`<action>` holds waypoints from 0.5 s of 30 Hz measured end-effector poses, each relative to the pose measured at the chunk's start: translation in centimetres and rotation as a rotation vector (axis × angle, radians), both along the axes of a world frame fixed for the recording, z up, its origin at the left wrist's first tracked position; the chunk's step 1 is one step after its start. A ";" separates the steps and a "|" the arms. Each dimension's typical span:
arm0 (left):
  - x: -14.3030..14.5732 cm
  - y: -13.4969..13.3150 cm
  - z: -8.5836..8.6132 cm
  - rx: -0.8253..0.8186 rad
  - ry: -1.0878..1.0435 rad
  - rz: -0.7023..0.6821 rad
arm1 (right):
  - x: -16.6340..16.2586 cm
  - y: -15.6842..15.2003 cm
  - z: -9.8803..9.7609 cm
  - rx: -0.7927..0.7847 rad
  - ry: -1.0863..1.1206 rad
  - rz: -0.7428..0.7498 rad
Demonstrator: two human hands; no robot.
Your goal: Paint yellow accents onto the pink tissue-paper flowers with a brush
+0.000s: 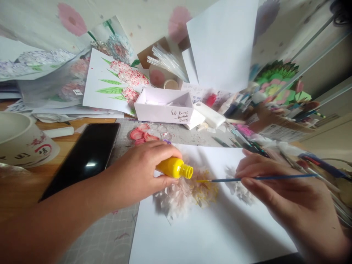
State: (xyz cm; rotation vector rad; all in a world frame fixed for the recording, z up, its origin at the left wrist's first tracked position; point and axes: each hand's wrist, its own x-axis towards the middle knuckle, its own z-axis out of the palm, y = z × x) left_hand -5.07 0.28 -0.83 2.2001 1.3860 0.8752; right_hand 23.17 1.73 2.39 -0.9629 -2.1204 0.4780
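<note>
Head view showed the left hand (137, 173) closed round a small yellow plastic bottle (173, 167), light, probably slippery, gripped mid-body; the right hand (275, 194) pinched a thin blue paintbrush (225, 180).

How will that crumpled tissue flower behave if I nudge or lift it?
Probably light and floppy: the tissue flower is thin, ruffled paper, likely to crush if pinched. It seems loose on the smooth white sheet, so a push may slide it. Its yellow-stained part may be damp and tear easily.
</note>
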 end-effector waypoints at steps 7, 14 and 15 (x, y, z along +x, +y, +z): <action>0.0 -0.1 -0.1 0.005 -0.005 -0.001 | -0.1 -0.1 -0.1 -0.005 0.008 0.010; -0.1 -0.1 -0.2 -0.001 -0.014 -0.007 | 0.1 0.4 -0.3 -0.049 0.044 -0.024; -0.1 -0.1 -0.2 -0.002 -0.013 -0.009 | 0.2 0.4 -0.3 -0.059 0.050 -0.033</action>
